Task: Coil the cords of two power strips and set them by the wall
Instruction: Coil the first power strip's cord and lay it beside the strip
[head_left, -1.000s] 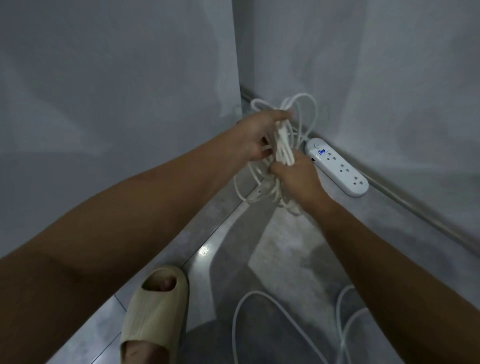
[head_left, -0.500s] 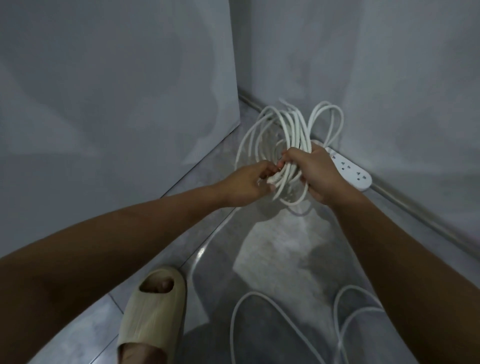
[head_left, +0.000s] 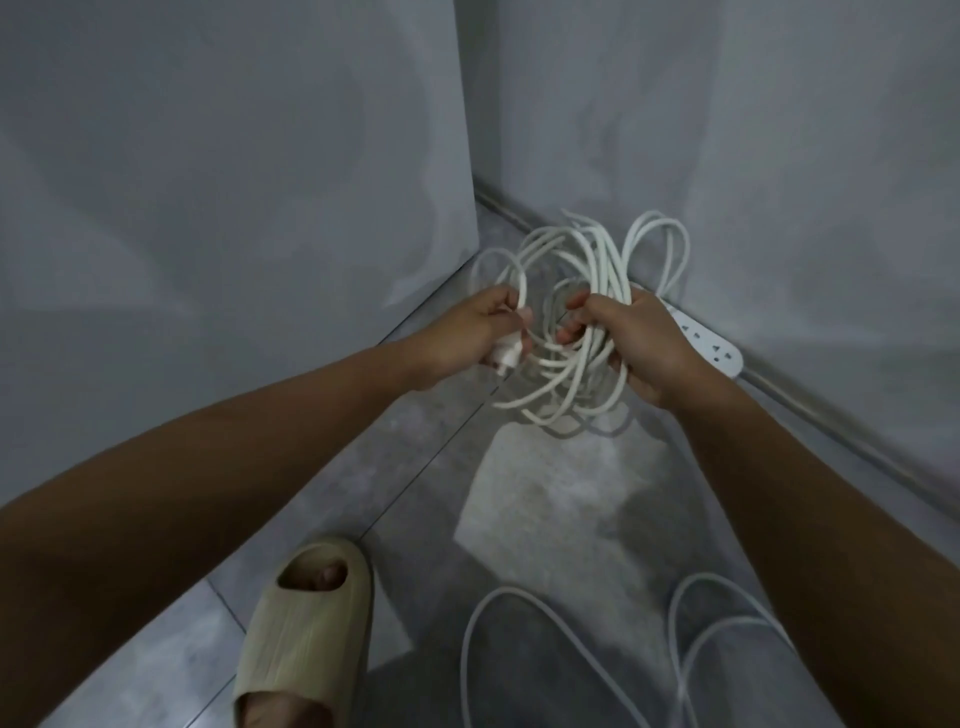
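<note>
Centre frame, above the floor by the wall corner: the coiled cord (head_left: 610, 270) was bunched in the right hand (head_left: 652, 345), its grip closed round the gathered loops. The left hand (head_left: 462, 332) held the plug (head_left: 506, 357) and cord end, grip closed. The power strip (head_left: 712, 349) lay against the wall, right of centre. The cord was judged light and springy; its loops would splay unless held where they cross. A second cord (head_left: 500, 590) lay loose on the floor at lower frame.

Single head-worn wide-angle view, angled forward and down, close over both forearms, facing a room corner (head_left: 475, 171)
</note>
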